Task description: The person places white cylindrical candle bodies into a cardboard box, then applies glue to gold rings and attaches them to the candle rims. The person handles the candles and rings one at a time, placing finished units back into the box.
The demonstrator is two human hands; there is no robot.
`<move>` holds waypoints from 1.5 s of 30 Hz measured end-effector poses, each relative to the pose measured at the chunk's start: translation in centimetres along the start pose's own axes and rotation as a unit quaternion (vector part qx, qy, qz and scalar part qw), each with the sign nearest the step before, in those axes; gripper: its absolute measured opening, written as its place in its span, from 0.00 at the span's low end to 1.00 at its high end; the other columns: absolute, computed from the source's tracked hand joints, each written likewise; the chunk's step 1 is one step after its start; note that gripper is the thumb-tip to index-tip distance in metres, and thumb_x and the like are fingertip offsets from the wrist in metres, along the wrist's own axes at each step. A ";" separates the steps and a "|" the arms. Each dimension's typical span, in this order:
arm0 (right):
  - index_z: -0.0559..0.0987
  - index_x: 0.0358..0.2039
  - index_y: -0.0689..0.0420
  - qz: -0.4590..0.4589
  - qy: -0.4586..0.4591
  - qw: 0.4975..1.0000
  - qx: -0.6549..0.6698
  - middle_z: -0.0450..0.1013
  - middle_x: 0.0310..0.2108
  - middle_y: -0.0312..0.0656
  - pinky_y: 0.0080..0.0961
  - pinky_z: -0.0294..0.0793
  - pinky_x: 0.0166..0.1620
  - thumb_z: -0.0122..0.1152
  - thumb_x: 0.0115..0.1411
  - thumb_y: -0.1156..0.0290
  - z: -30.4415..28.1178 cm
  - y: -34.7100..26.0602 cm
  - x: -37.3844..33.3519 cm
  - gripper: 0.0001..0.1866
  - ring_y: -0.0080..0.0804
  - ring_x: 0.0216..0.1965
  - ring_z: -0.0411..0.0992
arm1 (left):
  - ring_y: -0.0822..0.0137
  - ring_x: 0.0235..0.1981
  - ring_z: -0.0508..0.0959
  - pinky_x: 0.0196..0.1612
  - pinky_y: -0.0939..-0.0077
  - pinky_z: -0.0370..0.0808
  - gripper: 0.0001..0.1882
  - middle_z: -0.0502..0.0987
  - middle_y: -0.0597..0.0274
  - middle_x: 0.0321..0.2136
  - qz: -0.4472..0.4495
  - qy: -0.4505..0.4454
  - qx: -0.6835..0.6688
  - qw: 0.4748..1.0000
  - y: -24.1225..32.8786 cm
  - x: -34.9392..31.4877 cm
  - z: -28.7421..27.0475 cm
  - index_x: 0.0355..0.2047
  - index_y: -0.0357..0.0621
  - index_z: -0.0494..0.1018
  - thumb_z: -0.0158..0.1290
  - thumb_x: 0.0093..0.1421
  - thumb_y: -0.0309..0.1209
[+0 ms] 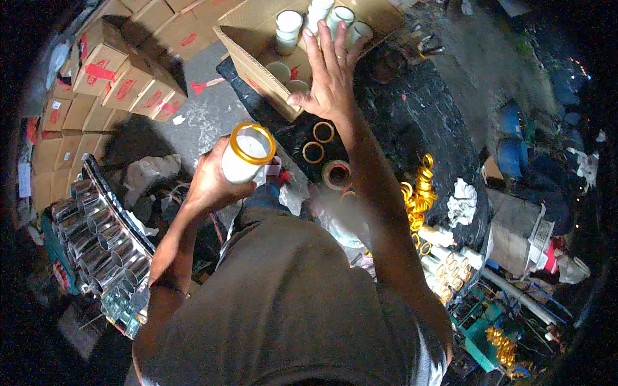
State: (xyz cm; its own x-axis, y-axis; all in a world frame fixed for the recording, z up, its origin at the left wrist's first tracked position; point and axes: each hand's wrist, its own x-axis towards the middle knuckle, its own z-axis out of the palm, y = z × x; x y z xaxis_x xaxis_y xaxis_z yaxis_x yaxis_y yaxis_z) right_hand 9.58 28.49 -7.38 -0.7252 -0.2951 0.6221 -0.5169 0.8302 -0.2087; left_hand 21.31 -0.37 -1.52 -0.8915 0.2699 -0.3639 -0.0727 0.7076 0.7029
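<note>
My left hand [209, 183] is wrapped round a white cylindrical cup [237, 166] with a gold ring at its mouth, held tilted in front of my body. Fingers spread, my right hand [331, 80] reaches over the near edge of an open cardboard box [252, 67] and holds nothing. Inside that box stand several white cups, among them an upright cup [288, 31] near the left and another cup [341, 18] just beyond my fingertips. I cannot tell whether my fingers touch any of them.
Gold rings [420, 198] lie heaped on the black sheet [444, 122] at the right, beside stacked white cylinders [449, 269]. A roll of tape [336, 174] lies below the box. Closed cartons [119, 74] are piled at the left, above a rack of shiny metal cups [106, 235].
</note>
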 end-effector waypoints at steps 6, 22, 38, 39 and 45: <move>0.50 0.77 0.52 0.016 0.077 0.996 0.043 0.38 0.76 0.67 0.80 0.32 0.67 0.38 0.47 0.11 1.9 -0.3 -2.6 0.69 0.79 0.74 0.32 | 0.48 0.52 0.83 0.56 0.58 0.78 0.43 0.83 0.45 0.47 -0.031 0.007 0.022 0.999 -0.9 -0.7 -1.0 0.59 0.40 0.68 0.71 0.41 0.32; 0.72 0.61 0.59 0.499 -0.218 0.655 0.524 0.74 0.57 0.45 0.48 0.67 0.64 0.70 0.57 0.51 0.4 -12.7 -12.8 0.37 0.44 0.62 0.69 | 0.63 0.44 0.81 0.51 0.66 0.77 0.34 0.81 0.59 0.42 0.246 0.013 -0.465 0.850 3.4 4.2 0.6 0.52 0.37 0.75 0.72 0.43 0.26; 0.74 0.59 0.62 0.523 -0.216 0.607 0.558 0.76 0.54 0.46 0.45 0.70 0.60 0.70 0.53 0.59 -1.4 -9.1 -14.6 0.35 0.42 0.57 0.72 | 0.58 0.47 0.83 0.53 0.66 0.79 0.65 0.83 0.47 0.48 0.464 0.132 -0.097 0.871 3.2 5.6 -8.1 0.64 0.32 0.70 0.77 0.29 0.60; 0.74 0.59 0.62 0.523 -0.218 0.604 0.560 0.76 0.53 0.46 0.45 0.71 0.60 0.70 0.52 0.59 -1.4 -9.2 -14.6 0.35 0.42 0.56 0.72 | 0.56 0.45 0.85 0.51 0.65 0.80 0.64 0.82 0.44 0.48 0.462 0.150 -0.098 0.869 3.2 5.5 -8.0 0.61 0.31 0.73 0.76 0.28 0.62; 0.74 0.58 0.63 0.525 -0.226 0.601 0.559 0.77 0.52 0.46 0.43 0.72 0.58 0.69 0.51 0.62 -1.7 -9.5 -14.9 0.35 0.42 0.54 0.73 | 0.47 0.44 0.84 0.49 0.56 0.82 0.53 0.81 0.40 0.46 0.555 0.288 -0.024 0.780 1.6 5.9 -7.7 0.44 0.32 0.81 0.73 0.28 0.68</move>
State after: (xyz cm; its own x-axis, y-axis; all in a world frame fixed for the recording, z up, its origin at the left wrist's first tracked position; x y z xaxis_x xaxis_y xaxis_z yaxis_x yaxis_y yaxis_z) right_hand 26.03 25.83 -13.36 -0.8376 -0.1950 -0.5102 0.5335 -0.0913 -0.8409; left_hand 12.42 -2.65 2.21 -0.4680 0.3508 0.8112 0.8832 0.2181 0.4152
